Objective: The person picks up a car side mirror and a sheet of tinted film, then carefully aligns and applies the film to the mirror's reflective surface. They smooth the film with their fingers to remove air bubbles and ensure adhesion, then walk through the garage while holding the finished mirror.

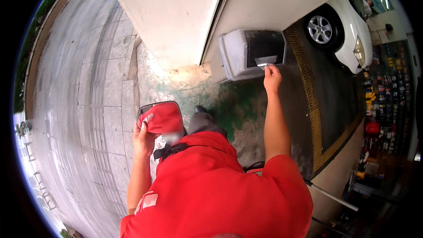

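Note:
My left hand (143,135) grips a red cloth piece with a dark rim (164,117), rounded at the corners and close to my left side. I cannot tell whether it is a pouch or a cap. Ahead, my right arm is stretched out, and my right hand (272,78) pinches a thin pale piece (262,65). That piece lies against the lower front of a grey box with a dark panel (265,46); whether it is part of the box is unclear. The box stands beside a pale wall.
A pale pillar (165,22) rises ahead. Left of it runs grey paving (103,83). A yellow grating strip (306,83) crosses the floor at right, near a white car (352,35). Shelves with several small goods (387,101) line the far right. My foot (199,109) stands on worn green floor.

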Action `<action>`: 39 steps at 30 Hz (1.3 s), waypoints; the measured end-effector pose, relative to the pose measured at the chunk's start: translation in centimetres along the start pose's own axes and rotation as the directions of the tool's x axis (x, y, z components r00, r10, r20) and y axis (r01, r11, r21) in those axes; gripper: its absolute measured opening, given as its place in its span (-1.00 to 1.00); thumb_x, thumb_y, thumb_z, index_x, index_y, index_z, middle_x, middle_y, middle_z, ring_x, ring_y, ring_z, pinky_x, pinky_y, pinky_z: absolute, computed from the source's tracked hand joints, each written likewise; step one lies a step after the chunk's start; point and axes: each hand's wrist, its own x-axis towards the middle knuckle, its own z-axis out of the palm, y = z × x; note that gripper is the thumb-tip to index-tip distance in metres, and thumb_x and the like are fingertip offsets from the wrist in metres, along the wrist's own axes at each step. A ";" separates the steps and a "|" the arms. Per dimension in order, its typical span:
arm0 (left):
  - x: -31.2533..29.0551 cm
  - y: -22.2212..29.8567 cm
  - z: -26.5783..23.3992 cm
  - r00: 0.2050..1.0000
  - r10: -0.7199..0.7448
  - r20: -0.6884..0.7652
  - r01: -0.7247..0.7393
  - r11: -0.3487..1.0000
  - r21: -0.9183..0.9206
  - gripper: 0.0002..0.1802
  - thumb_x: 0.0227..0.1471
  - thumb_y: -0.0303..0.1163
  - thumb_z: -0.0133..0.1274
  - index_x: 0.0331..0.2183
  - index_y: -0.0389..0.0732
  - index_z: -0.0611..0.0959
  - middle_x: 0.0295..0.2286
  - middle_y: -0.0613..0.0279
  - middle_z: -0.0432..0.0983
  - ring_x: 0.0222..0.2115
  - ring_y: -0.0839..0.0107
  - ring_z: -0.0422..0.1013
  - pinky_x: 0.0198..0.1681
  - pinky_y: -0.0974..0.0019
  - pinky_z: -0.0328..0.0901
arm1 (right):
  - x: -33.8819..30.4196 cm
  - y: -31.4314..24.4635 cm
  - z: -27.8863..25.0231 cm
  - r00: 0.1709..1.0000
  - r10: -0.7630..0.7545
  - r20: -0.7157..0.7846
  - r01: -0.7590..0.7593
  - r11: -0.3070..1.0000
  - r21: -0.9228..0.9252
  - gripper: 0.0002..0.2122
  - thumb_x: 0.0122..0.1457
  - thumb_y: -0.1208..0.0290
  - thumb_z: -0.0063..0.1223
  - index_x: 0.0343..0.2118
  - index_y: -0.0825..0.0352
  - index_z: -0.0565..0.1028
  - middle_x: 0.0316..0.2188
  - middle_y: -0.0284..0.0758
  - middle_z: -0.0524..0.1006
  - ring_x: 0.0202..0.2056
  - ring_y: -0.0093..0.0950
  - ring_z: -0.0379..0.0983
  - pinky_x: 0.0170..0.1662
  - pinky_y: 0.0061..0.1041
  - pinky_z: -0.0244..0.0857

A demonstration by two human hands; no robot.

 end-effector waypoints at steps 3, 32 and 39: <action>0.0 0.2 1.5 0.997 0.033 -0.074 -0.035 0.999 -0.027 -0.60 0.22 -0.26 -0.03 0.04 -0.16 0.34 0.00 0.06 0.41 -0.03 0.13 0.43 -0.12 -0.08 0.46 | 2.7 5.1 3.3 0.985 0.087 0.150 -0.055 0.977 -0.204 -0.79 0.07 0.30 0.19 -0.47 0.37 0.56 -0.23 -0.20 0.60 -0.21 -0.20 0.53 -0.14 -0.32 0.37; -0.7 -2.4 8.2 0.913 0.096 -0.396 -0.240 0.912 -0.332 -0.65 0.25 -0.32 -0.10 0.04 -0.14 0.34 -0.11 0.12 0.47 -0.12 0.07 0.48 -0.18 -0.12 0.48 | 6.7 11.5 9.0 0.876 0.220 0.429 -0.210 0.975 -0.070 -0.71 0.04 0.29 0.12 -0.42 0.51 0.54 -0.26 -0.06 0.60 -0.18 -0.25 0.53 -0.05 -0.38 0.33; -0.8 -5.1 4.8 0.930 0.091 -0.357 -0.245 0.876 -0.415 -0.51 0.21 -0.27 -0.04 0.11 -0.19 0.29 0.02 0.01 0.38 -0.01 0.04 0.40 -0.03 -0.18 0.39 | 8.2 -3.3 4.7 0.590 0.225 0.775 -0.684 0.649 0.332 -0.83 0.19 0.56 -0.06 -0.20 0.48 0.50 0.00 -0.15 0.47 -0.09 -0.39 0.49 -0.05 -0.51 0.37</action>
